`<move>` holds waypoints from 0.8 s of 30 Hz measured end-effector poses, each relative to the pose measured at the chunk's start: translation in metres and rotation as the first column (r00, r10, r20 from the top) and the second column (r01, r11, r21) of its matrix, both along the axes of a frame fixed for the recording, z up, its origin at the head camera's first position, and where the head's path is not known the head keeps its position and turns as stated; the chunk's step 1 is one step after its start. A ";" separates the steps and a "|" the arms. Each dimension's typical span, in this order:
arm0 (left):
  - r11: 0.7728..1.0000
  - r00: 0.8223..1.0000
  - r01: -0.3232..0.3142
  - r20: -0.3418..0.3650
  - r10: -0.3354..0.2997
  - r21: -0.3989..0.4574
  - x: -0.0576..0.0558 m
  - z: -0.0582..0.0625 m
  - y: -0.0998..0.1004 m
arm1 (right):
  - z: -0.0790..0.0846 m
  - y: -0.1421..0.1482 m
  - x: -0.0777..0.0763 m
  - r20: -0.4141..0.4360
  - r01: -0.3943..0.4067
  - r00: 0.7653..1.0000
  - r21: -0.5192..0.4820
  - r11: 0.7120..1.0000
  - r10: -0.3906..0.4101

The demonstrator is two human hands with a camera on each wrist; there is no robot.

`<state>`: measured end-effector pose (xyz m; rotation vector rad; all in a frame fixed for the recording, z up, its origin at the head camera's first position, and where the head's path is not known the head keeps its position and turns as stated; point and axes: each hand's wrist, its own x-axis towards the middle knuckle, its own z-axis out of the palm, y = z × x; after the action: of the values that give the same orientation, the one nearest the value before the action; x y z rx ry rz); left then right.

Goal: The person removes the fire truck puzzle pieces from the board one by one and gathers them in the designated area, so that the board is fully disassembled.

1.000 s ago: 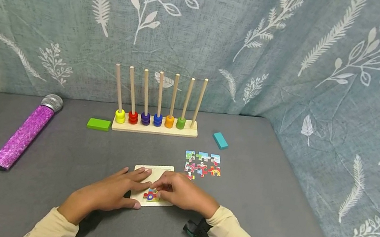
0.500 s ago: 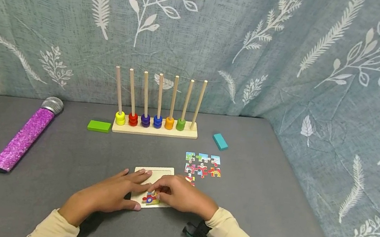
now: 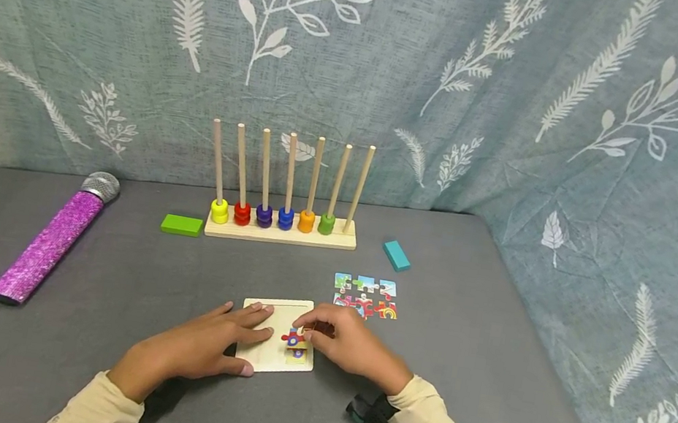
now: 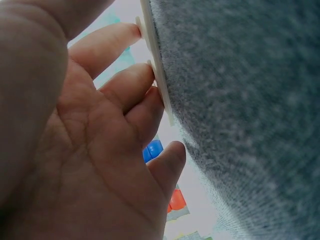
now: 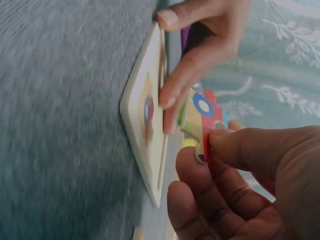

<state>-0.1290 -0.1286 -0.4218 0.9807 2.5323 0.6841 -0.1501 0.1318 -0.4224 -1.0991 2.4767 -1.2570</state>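
My right hand [image 3: 351,343] pinches a jigsaw piece [image 5: 202,112], red and yellow with a blue ring, between thumb and fingers. It is held above the pale wooden puzzle tray [image 3: 256,359], apart from it in the right wrist view. A second jigsaw piece [image 3: 297,357], with a similar blue circle, lies in the tray's near right corner. My left hand [image 3: 205,342] rests on the tray's left side with its fingers spread. In the left wrist view, the fingertips [image 4: 145,75] touch the tray's edge.
Several loose jigsaw pieces [image 3: 385,310] lie right of the tray, partly behind my right hand. Behind stands a peg rack [image 3: 282,233] with coloured rings, between a green block [image 3: 181,225] and a teal block [image 3: 396,255]. A purple microphone [image 3: 50,243] lies at left.
My right hand has moved right with the pinched piece and raised it from the tray. The second piece in the near right corner has come into sight. My left hand stays on the tray.
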 end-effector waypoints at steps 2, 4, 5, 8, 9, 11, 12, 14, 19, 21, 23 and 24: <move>1.000 1.000 -0.003 0.008 0.003 -0.004 0.000 0.001 0.001 | 0.000 0.004 -0.001 -0.010 0.019 1.000 0.008 1.000 -0.019; 1.000 1.000 -0.006 0.010 0.007 -0.006 0.000 0.001 0.001 | 0.001 0.008 -0.003 -0.014 0.031 0.999 0.015 0.999 -0.031; 1.000 1.000 -0.005 0.004 0.005 -0.007 0.000 0.001 0.001 | 0.002 0.009 -0.003 -0.013 0.037 0.999 0.018 0.999 -0.036; 1.000 1.000 0.001 -0.008 -0.001 -0.008 0.000 0.000 0.001 | 0.004 0.015 -0.005 -0.005 0.057 0.998 0.021 0.998 -0.057; 1.000 1.000 0.004 -0.012 -0.004 -0.007 0.000 0.000 0.001 | 0.004 0.017 -0.005 -0.003 0.064 0.998 0.022 0.998 -0.064; 1.000 1.000 0.008 -0.016 -0.009 -0.007 0.000 0.000 0.000 | 0.004 0.022 -0.006 -0.002 0.082 0.997 0.026 0.996 -0.082; 1.000 1.000 0.009 -0.015 -0.009 -0.005 0.000 -0.001 0.000 | 0.004 0.025 -0.007 -0.005 0.090 0.996 0.028 0.996 -0.090; 1.000 1.000 0.008 -0.016 -0.008 -0.002 0.000 -0.001 0.000 | 0.004 0.029 -0.008 -0.009 0.107 0.994 0.028 0.994 -0.107; 1.000 1.000 0.007 -0.011 -0.007 0.004 0.000 0.000 -0.001 | 0.006 0.039 -0.009 -0.013 0.137 0.991 0.038 0.990 -0.136; 1.000 1.000 0.009 -0.011 -0.009 0.005 0.000 0.000 -0.001 | 0.007 0.043 -0.010 -0.021 0.141 0.990 0.048 0.989 -0.140; 1.000 1.000 0.011 -0.013 -0.010 0.006 0.000 -0.001 -0.001 | 0.007 0.047 -0.012 -0.024 0.144 0.989 0.055 0.988 -0.143; 1.000 1.000 0.012 -0.015 -0.012 0.008 0.000 -0.001 -0.001 | 0.007 0.049 -0.013 -0.024 0.145 0.989 0.057 0.988 -0.144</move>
<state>-0.1293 -0.1296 -0.4228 1.0062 2.5363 0.6863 -0.1631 0.1810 -0.4153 -0.9370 2.6320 -1.2062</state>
